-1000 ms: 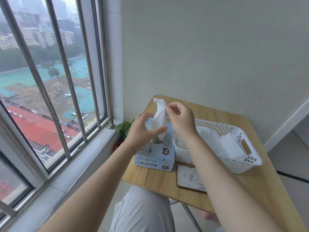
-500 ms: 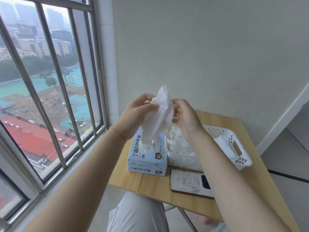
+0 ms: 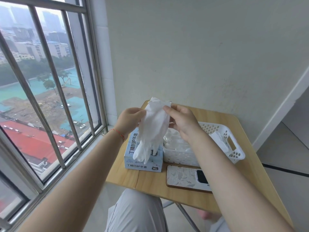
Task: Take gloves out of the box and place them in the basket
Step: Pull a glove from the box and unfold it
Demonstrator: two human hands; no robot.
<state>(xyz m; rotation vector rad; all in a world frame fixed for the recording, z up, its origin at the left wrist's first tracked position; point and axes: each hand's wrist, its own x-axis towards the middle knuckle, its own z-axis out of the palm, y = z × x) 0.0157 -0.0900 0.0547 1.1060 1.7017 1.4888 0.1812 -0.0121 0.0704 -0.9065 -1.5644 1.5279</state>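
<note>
we hold one white glove (image 3: pixel 153 129) up above the box (image 3: pixel 143 162) with both hands — our left hand (image 3: pixel 129 121) pinches its left edge near the cuff, and our right hand (image 3: pixel 181 122) pinches the right side of the cuff between thumb and fingers. the cuff is at the top and the glove's fingers hang down in front of the box without clearly touching it. the box stands near the counter's (image 3: pixel 150 185) left edge, its printed front facing us. the white basket (image 3: pixel 234 153) sits just right of the box, touching or nearly touching it, and runs toward the counter's right edge; more white gloves (image 3: pixel 175 141) lie crumpled inside it. a phone (image 3: pixel 185 178) lies flat near the front edge, just in front of the basket — our right forearm crosses over part of it. a red string (image 3: pixel 119 133) circles our left wrist. a barred window (image 3: pixel 50 97) is beyond the counter's left edge.
</note>
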